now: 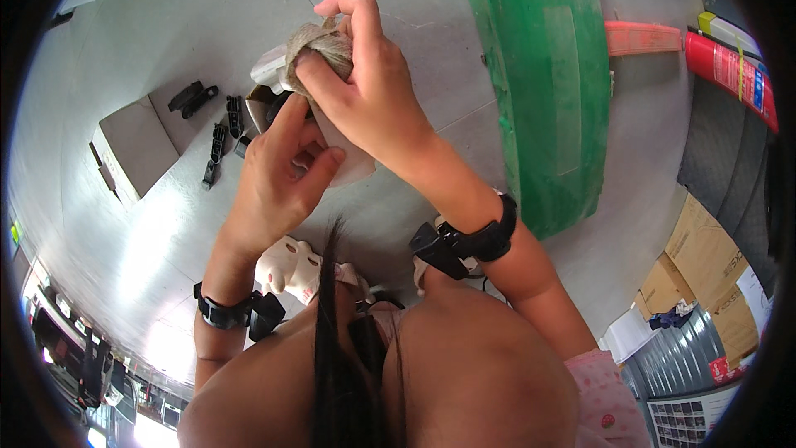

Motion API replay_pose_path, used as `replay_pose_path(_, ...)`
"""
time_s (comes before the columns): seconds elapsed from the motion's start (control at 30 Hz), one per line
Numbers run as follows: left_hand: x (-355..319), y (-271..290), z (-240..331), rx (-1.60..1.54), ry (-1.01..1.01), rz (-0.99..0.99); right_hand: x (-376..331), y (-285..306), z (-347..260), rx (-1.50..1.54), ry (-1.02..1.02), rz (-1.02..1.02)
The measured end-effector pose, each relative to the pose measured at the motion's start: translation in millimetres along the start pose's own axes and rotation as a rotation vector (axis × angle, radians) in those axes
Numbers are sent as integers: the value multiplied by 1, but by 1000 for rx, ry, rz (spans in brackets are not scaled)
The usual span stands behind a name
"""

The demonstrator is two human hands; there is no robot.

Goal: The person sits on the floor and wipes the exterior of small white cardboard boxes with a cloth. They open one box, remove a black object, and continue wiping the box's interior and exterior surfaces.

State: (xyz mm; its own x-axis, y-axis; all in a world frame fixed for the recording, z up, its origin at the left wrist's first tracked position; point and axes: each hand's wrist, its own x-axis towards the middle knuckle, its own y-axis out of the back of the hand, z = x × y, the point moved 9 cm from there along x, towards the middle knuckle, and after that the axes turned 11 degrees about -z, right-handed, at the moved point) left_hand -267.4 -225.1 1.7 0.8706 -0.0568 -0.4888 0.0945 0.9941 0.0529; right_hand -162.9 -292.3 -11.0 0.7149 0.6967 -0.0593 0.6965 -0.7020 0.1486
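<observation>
Landmark: we take the green panel (547, 99), set on the grey floor (427, 62).
Cloth bundle (319, 40): folded or rolled, raised left of the green panel and apart from it.
Right hand (369, 87): closed on the cloth bundle, thumb on the near side.
Left hand (278, 178): thumb spread from the fingers, index finger reaching up to the bundle's underside; we cannot tell whether it grips anything.
Pale box (355, 162): left of the green panel, behind the hands and largely hidden by them.
Silvery piece (268, 69): beside the bundle, on the side away from the green panel.
Black straps (215, 149): farther left of the green panel.
White carton (137, 149): farthest left of these from the green panel.
Wristbands (225, 315): 2, black, 1 per arm.
Red cylinder (730, 79): right of the green panel.
</observation>
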Motion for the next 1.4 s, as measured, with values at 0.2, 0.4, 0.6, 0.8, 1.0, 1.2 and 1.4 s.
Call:
replay_pose_path(0.2, -2, 3, -2, -45, -2, 26, -13, 9, 17, 194, 44, -36)
replay_pose_path(0.4, -3, 7, -3, 57, 41, -3, -46, 8, 57, 307, -172, 109)
replay_pose_path(0.6, -4, 7, 1, 42, 30, -21, -18, -1, 39, 70, -164, 1)
replay_pose_path(0.8, -4, 2, 0, 170, 33, -71, -19, 12, 65, -495, -447, -44)
replay_pose_path(1.0, -19, 20, -7, 118, -25, 29, -17, 43, 40, -428, -184, 168)
replay_pose_path(1.2, -31, 34, -33, 20, 34, 50, -9, 9, -10, -76, 176, 162)
replay_pose_path(1.4, -32, 37, -39, -189, 14, 78, -11, -8, 29, -363, -73, 120)
